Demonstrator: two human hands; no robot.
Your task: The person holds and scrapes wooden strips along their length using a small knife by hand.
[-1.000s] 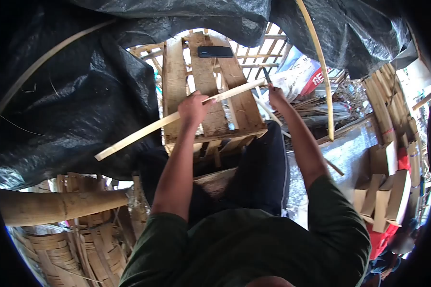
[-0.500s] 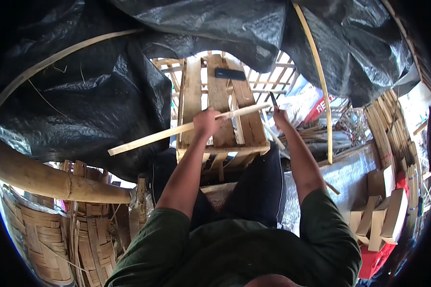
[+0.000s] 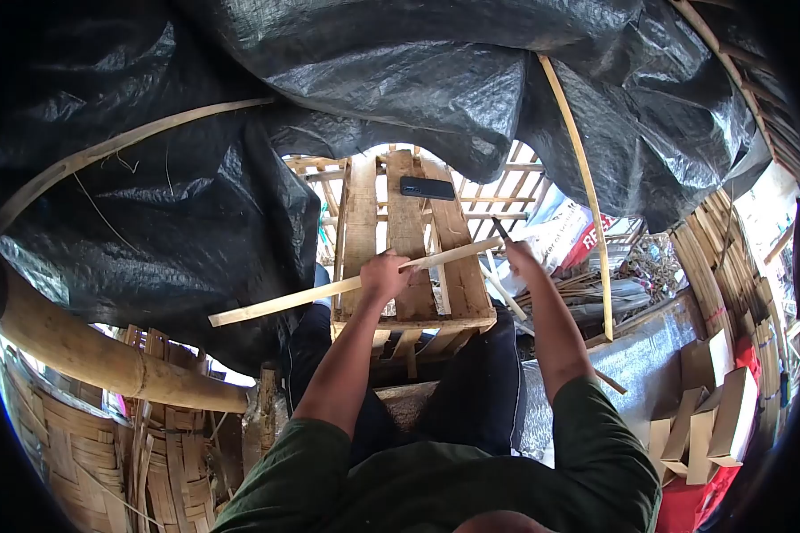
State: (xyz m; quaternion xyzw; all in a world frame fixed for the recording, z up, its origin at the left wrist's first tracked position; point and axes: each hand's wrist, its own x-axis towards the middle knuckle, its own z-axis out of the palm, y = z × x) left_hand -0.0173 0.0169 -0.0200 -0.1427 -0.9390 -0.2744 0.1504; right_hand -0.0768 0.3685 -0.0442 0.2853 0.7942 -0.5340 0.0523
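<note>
My left hand point(image 3: 387, 275) is closed round a long pale bamboo strip point(image 3: 284, 303), which slants across the top of a slatted wooden crate point(image 3: 359, 213). The strip's left end sticks out well past the crate, over my leg. Its right end lies close to my right hand point(image 3: 524, 259), which grips a knife point(image 3: 500, 228) by the handle. The dark blade points up and to the left, right by the strip's tip; whether the two touch I cannot tell. Beyond the strip, a dark phone point(image 3: 428, 187) rests on the crate slats.
Black plastic sheeting point(image 3: 400, 80) hangs ahead and to the left. A thin bamboo pole point(image 3: 581, 169) stands at the right. A thick bamboo pole point(image 3: 151, 373) lies at my left. Cardboard boxes point(image 3: 720, 417) sit at the right, near a printed sack point(image 3: 564, 233) and split sticks.
The view has tilted, so everything sits lower in the picture. The knife blade now leans further left beside the strip's end. My left hand keeps its hold on the strip.
</note>
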